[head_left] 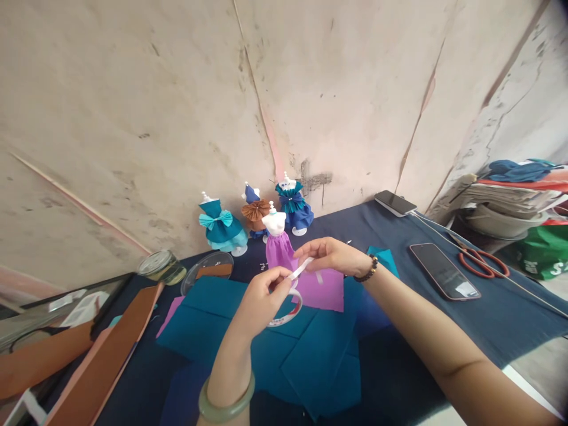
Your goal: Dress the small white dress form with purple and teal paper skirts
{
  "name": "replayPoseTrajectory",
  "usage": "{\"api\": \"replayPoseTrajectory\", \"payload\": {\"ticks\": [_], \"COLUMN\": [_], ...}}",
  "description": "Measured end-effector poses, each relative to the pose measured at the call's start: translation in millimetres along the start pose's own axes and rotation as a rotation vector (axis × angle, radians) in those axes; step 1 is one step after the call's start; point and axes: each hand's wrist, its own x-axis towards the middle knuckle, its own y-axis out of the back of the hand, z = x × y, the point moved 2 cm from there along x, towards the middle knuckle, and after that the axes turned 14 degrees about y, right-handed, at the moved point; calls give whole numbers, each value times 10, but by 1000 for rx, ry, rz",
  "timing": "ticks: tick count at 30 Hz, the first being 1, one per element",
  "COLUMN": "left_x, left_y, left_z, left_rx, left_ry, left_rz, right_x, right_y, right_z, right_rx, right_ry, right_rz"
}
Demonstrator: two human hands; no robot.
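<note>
My left hand is closed around a white tape roll, held over teal paper sheets. My right hand pinches the free white tape strip pulled out from the roll. Just behind the hands stands a small white mannequin wearing a purple paper skirt. A purple paper sheet lies under my right hand.
Three dressed mini mannequins stand by the wall. A glass jar and clear lid sit at left, with brown paper strips. Two phones, orange scissors and a stack of things lie on the dark cloth at right.
</note>
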Motion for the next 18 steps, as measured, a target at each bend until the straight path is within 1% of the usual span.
{"api": "replayPoseTrajectory", "payload": {"ticks": [5,10,12,14,18], "left_x": [-46,-60,-62,-66,-81], "left_y": [13,36,57,71,47], "left_z": [14,-5,-16,-17,19], "left_rx": [87,120,106,94,117], "left_ry": [17,22,-8,-46,-99], "left_rz": [-39,-6,37,70,59], "right_x": [-28,-26,-27,-31,-43], "right_y": [-43,-60,-60,-57,-43], "right_z": [-23,-41,-36,-28,-16], "right_rx": [-119,-285,-266,-196,-72], "right_ry": [-63,-107,-130,-146,-115], "right_rz": [-110,-170,-182,-179,-133]}}
